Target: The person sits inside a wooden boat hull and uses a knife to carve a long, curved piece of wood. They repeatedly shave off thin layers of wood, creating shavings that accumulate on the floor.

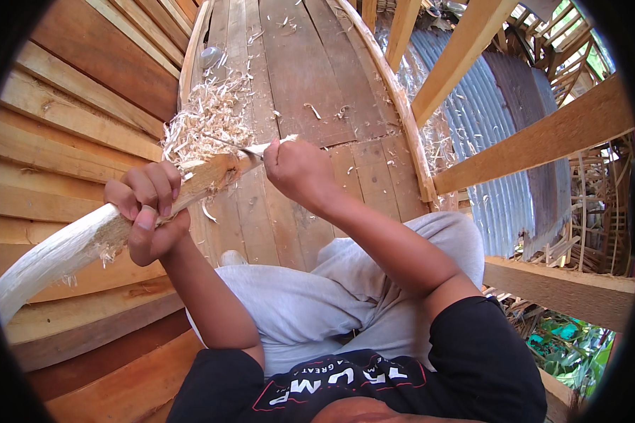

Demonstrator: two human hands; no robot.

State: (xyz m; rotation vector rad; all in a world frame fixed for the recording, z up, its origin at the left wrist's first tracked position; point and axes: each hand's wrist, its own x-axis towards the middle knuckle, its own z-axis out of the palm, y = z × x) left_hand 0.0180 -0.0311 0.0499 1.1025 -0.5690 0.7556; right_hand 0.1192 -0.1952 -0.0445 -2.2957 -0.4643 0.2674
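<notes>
A long, partly peeled wooden pole [63, 247] slants from the lower left toward the middle, pale at its near end and browner farther along. My left hand [148, 208] is closed around it, with frayed fibres hanging just below the grip. Beyond that, my right hand [300, 173] is closed on a knife, its fingers covering most of the handle. The thin dark knife blade [241, 149] points left across the far part of the pole, close to a brown knot. Whether the edge is biting into the wood cannot be made out.
Curled wood shavings [212, 116] are heaped on the plank floor [310, 63] past the pole. A small clear cup [210, 57] stands behind them. A board wall [77, 134] is close on the left; wooden rails [536, 134] and corrugated metal sheets [483, 134] lie right.
</notes>
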